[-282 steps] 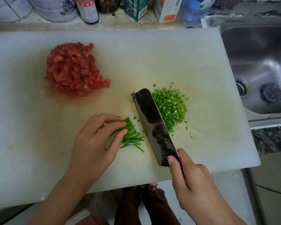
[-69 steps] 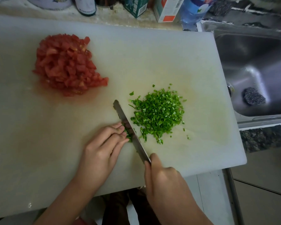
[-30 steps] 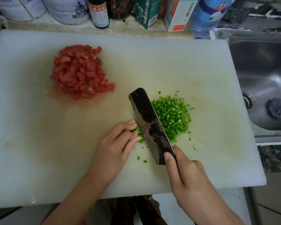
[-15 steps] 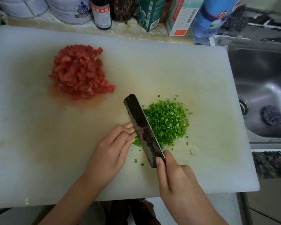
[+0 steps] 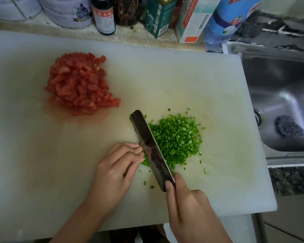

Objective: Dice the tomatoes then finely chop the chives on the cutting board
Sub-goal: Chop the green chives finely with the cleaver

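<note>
Cleaver on cutting board, handle gripped in R hand.
L hand curled, pinning chive stub vs blade; chopped chives just R of blade; diced tomatoes well apart, upper L.

The cutting board is white plastic, matt and finely scuffed, stained yellowish and pink in patches. The cleaver has a dark metal blade, dull and mottled (no polish shows on its flat). The diced tomatoes look wet and glossy; the chives are smooth with a faint sheen. The sink is brushed steel, softly reflective, with a wiry metal scourer in it. Behind stand a printed cardboard carton and a glossy dark glass bottle with a paper label.
</note>
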`<act>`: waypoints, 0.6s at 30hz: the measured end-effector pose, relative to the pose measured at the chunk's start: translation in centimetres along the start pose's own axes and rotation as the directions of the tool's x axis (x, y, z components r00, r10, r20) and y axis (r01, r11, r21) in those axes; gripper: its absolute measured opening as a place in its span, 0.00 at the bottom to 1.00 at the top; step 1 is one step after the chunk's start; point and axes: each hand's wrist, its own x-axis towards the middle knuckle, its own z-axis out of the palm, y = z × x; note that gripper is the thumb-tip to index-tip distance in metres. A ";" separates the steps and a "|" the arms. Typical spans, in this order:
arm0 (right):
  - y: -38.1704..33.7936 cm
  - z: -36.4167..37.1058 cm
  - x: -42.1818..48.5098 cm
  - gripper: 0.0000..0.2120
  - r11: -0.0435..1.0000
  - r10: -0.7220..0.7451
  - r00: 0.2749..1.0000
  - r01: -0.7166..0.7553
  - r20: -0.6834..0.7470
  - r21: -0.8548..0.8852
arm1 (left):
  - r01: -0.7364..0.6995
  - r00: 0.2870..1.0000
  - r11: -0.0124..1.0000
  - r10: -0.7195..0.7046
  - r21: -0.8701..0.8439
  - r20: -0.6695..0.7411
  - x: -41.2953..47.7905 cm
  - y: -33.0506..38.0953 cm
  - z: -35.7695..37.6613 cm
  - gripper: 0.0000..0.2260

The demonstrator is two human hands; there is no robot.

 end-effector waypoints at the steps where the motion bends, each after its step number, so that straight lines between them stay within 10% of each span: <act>1: -0.4 -0.1 0.1 0.19 0.999 0.039 0.999 -0.039 -0.014 -0.014 | 0.003 1.000 1.000 -0.003 -0.004 0.003 0.1 0.0 0.0 0.07; 6: -1.9 -0.2 0.0 0.33 0.981 0.184 0.975 -0.174 0.126 -0.082 | 0.020 1.000 1.000 -0.020 -0.011 0.022 0.0 0.0 -0.2 0.07; 14: -2.8 -1.7 1.7 0.18 0.986 0.169 0.914 -0.156 0.368 -0.067 | 0.000 0.999 1.000 -0.001 0.022 0.042 0.0 -0.1 0.0 0.09; 18: -3.3 0.9 0.4 0.21 0.932 0.284 0.958 -0.265 0.045 -0.248 | 0.011 0.999 1.000 -0.011 0.013 0.040 -0.1 0.1 -0.1 0.09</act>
